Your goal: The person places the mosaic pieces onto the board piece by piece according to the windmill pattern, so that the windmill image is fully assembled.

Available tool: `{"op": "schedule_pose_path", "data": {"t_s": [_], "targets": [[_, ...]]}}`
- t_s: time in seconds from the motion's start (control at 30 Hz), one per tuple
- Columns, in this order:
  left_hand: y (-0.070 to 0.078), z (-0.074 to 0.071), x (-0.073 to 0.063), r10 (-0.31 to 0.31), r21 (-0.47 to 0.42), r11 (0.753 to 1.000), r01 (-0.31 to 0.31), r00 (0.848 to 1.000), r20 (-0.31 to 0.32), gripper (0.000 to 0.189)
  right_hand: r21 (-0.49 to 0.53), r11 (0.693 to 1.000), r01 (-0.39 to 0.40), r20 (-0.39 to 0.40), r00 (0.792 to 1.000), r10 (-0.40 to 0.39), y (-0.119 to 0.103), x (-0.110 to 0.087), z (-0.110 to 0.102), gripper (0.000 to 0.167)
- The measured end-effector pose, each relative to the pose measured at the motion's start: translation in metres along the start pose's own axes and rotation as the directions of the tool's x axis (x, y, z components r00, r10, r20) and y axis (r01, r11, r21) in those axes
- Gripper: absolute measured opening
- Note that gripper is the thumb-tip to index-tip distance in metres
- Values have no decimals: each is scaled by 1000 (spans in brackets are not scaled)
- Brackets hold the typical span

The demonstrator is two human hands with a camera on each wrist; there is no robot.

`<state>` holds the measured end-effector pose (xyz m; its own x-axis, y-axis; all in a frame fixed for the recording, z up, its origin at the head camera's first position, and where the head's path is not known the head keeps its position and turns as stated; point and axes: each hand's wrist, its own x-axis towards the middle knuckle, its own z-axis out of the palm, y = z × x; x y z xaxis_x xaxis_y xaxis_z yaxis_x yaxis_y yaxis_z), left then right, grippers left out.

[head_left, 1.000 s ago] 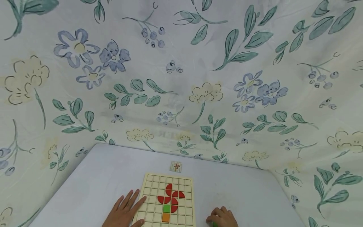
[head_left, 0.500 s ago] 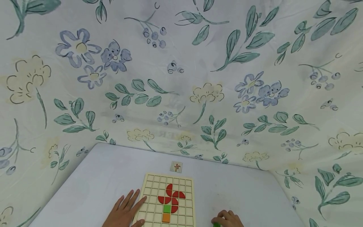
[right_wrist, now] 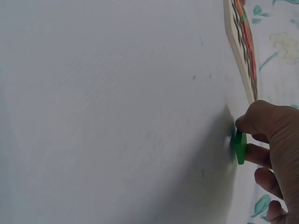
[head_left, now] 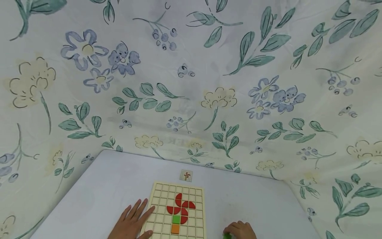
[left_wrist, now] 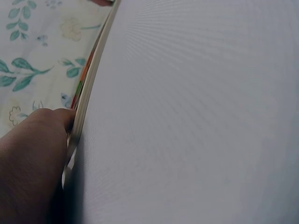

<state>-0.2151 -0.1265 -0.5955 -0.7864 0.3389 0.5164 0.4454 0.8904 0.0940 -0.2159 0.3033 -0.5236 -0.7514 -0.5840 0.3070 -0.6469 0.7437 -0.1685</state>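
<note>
A cream grid board [head_left: 194, 221] lies on the white table, with red quarter-circle tiles [head_left: 184, 212] set in a pinwheel. Below them sit a green square tile [head_left: 176, 219] and an orange square tile [head_left: 175, 229]. My left hand [head_left: 129, 220] rests along the board's left edge, its fingers spread and straight. To the right of the board, my right hand [head_left: 241, 229] pinches a green tile [right_wrist: 240, 148] between thumb and fingers. In the right wrist view that tile is close to the tabletop and seen edge-on; its full shape is hidden.
Behind the board lies a small picture card [head_left: 186, 175] with a red pinwheel printed on a grid. Floral cloth [head_left: 191, 99] hangs around the back and sides of the white table [head_left: 119, 172].
My right hand has moved slightly to the right, away from the board, with the green tile in it. The left hand and the board tiles stay where they were.
</note>
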Motion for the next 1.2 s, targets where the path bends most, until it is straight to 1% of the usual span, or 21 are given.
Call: {"op": "schedule_pose_path", "data": {"t_s": [0.13,0.2,0.23,0.37,0.47,0.57,0.73,0.9,1.1,1.17,1.2], "targets": [[0,0,0,0,3,1000,0,1000,1,75,17,1000,-21,20,1000,21,-6,7,0,34],[0,0,0,5,6,1000,-5,1000,-5,75,23,1000,-19,25,1000,19,-9,10,0,34],[-1,0,0,7,10,1000,-7,1000,-8,76,27,1000,-14,23,1000,13,-11,12,1,33],[-2,2,0,16,16,1000,-15,1000,-21,75,19,999,38,-36,999,-37,-17,17,5,29],[-3,4,-1,20,13,1000,-20,1000,-19,74,0,998,55,-65,996,-55,-22,20,6,28],[-3,6,-2,19,16,1000,-19,1000,-11,74,1,999,54,-77,996,-54,-28,25,7,29],[-3,6,-2,6,27,1000,-6,1000,6,75,43,994,102,-119,988,-96,-34,33,12,27],[-2,5,-1,-1,25,1000,0,999,34,75,75,987,145,-119,984,-135,-39,39,17,25],[-2,2,-2,3,16,1000,-3,1000,7,74,116,977,177,-116,980,-163,-48,50,19,30],[-1,1,-1,-4,7,1000,4,1000,13,74,127,975,184,-116,979,-169,-52,55,20,31],[-1,1,-1,-10,3,1000,10,1000,19,74,134,973,189,-123,977,-173,-54,57,21,27]]}}
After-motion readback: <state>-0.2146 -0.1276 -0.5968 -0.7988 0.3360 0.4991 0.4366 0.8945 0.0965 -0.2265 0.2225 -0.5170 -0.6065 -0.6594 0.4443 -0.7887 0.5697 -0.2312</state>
